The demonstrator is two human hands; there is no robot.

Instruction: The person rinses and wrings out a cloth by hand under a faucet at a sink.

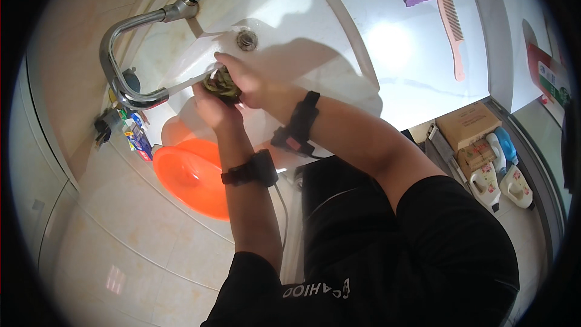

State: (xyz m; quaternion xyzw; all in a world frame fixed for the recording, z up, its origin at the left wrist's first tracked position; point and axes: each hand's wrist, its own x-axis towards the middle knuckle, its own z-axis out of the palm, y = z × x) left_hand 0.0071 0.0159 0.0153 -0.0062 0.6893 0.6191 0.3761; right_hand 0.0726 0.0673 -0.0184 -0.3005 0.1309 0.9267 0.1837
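Head view shows our left hand (213,109) and right hand (249,85) clamped around a dark-green bundle (223,87) in the water stream (186,83): rinsing looks underway, but how much remains we cannot tell.

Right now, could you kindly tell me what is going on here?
A person's left hand and right hand hold a crumpled dark-green item over the white sink, in the stream from the curved faucet. An orange basin is to the left; a pink comb lies at the right.
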